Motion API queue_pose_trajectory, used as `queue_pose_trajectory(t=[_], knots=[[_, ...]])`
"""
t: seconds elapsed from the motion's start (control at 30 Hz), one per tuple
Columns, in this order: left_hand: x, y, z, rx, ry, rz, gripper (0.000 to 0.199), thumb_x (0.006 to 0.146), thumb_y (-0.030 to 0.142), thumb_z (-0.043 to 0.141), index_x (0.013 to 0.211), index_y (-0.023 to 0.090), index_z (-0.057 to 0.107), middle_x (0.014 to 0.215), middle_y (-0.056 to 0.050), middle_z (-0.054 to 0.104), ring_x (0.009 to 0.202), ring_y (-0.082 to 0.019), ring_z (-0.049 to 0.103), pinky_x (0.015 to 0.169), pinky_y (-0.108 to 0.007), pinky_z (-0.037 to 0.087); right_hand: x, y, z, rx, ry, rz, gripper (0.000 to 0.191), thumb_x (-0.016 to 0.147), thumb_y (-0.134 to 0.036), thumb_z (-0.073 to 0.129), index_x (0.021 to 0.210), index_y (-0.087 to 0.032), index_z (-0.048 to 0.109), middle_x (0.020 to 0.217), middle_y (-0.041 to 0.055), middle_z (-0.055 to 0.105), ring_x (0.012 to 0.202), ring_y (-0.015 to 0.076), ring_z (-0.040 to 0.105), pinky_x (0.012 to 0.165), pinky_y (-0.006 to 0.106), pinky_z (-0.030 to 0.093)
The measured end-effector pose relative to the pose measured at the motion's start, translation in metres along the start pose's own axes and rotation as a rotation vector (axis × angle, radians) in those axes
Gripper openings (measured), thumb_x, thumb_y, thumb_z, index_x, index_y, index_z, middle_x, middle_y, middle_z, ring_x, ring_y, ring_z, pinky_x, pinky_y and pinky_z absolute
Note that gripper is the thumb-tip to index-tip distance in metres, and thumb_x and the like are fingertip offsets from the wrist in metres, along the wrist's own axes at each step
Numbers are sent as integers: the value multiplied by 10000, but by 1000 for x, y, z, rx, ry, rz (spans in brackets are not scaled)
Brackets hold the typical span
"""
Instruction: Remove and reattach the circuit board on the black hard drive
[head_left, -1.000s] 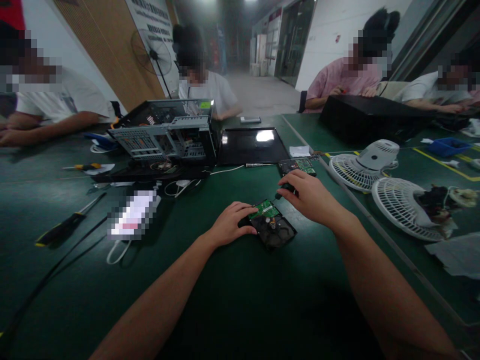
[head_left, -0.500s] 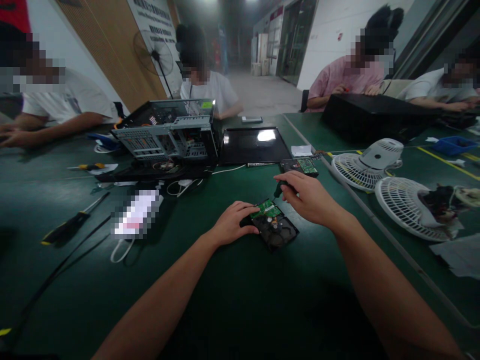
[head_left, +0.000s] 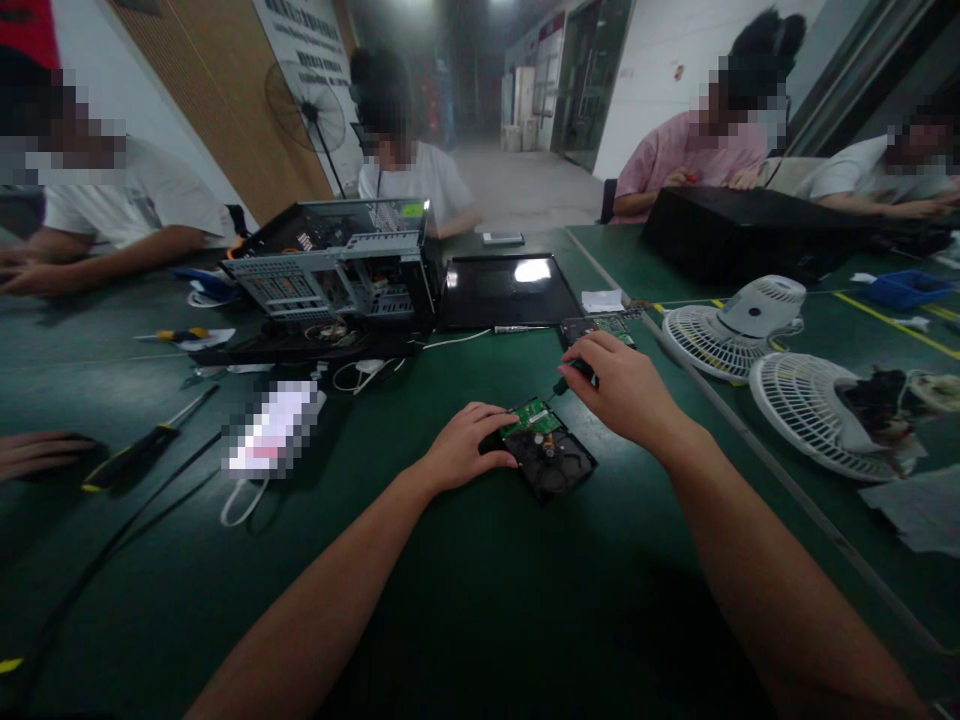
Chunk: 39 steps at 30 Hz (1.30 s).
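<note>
A hard drive (head_left: 556, 464) lies on the green table with its green circuit board (head_left: 534, 416) facing up. My left hand (head_left: 471, 447) grips the drive's left edge, fingertips on the board and thumb along the side. In my right hand (head_left: 619, 385) is a small dark-handled screwdriver (head_left: 564, 384), held tilted. Its thin shaft points down at the board's upper right corner; whether the tip touches, I cannot tell. Just behind my right hand lies a second hard drive (head_left: 576, 330), partly covered by the hand.
An opened computer case (head_left: 337, 275) stands at the back left beside a black panel (head_left: 510, 290). White fan parts (head_left: 817, 415) lie on the right. A large screwdriver (head_left: 142, 450) and a phone (head_left: 276, 428) are at left, near another person's hand (head_left: 45, 453). Several people sit around.
My right hand has shifted slightly right, and the screwdriver leans over more. My left hand and the hard drive stay put. Another person's hand has come in at the left edge.
</note>
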<state>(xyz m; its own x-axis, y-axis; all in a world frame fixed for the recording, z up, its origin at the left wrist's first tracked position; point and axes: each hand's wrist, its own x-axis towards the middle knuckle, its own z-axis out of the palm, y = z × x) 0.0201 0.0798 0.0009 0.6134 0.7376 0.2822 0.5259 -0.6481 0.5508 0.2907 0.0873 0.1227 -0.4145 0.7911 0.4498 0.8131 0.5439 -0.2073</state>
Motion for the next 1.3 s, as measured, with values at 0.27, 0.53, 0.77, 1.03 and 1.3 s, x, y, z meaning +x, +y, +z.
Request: queue_pose_trajectory(t=[0.27,0.53,0.77,1.03,1.3], knots=[[0,0,0,1,2,3,639,851,545,760,1414,308,573,1390,-79,602,1293,-291,510,1098,-493,439,2,-5,-4,108,-48,-44,174,1000,-351,568,939,-216,659,967,80,684,843,227,641,763,362,480],[0,0,0,-14,2,5,635,852,535,764,1416,315,572,1373,-80,610,1282,-292,517,1091,-500,444,1,-3,-1,154,-52,-76,303,990,-202,475,1261,-188,609,1174,140,650,1036,272,627,912,422,495],[-1,0,0,-7,-1,3,638,854,540,760,1417,307,570,1372,-82,611,1277,-291,520,1084,-497,451,1,-2,-3,52,-46,9,183,987,-338,564,1104,-220,640,1049,110,654,860,252,614,791,396,475],[0,2,-2,0,2,6,619,865,541,748,1408,297,577,1375,-87,612,1284,-287,521,1091,-498,447,1,-1,0,48,-3,19,139,968,-306,589,1062,-209,622,1070,106,653,838,232,618,731,363,454],[0,1,-1,-3,6,10,642,854,549,754,1415,295,572,1387,-81,609,1287,-280,516,1100,-478,441,2,-6,-3,138,-40,-54,173,996,-272,528,1098,-194,644,1104,117,671,906,236,641,793,371,487]])
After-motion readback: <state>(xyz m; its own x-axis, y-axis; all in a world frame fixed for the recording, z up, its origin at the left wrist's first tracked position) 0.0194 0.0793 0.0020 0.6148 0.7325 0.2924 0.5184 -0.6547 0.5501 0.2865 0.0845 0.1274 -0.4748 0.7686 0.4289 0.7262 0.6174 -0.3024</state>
